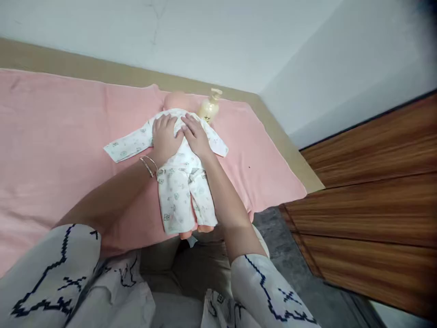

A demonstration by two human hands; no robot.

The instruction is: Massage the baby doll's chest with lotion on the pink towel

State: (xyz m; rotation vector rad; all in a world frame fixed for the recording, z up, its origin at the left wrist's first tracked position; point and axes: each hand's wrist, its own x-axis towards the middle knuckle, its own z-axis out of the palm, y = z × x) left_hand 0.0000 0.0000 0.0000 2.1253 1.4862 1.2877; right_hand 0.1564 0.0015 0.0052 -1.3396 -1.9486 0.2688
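Resting palms down on the upper body of a doll (184,157), both hands are laid flat and spread rather than clamped. The left hand (166,139) is placed on one side of the torso and the right hand (197,136) on the other, with the thumbs brought close over the middle; whether they touch cannot be told. A slim, pale metal bangle (148,166) is worn around the left wrist.

Between and around the hands, white cloth printed with small, faint motifs is shown. One tubular doll sleeve (128,144) is stretched out sideways; matching trousers (175,200) with wide, straight legs are gathered at the waist. Smooth orange-pink feet (205,228) are seen below the cuffs, and a rounded, smooth head (176,100) above the collar.

Just beside the head and shoulder, a rounded, pale yellow pump bottle (209,110) is set. Doll and bottle are borne by a soft, matte pink cloth (58,132), lightly creased, with the feet at its near edge. Beneath, a flat tan tabletop (287,157) is exposed along the borders.

Farther out, a plain white wall (211,45) and brown panels (372,209) with streaked wood grain are seen.
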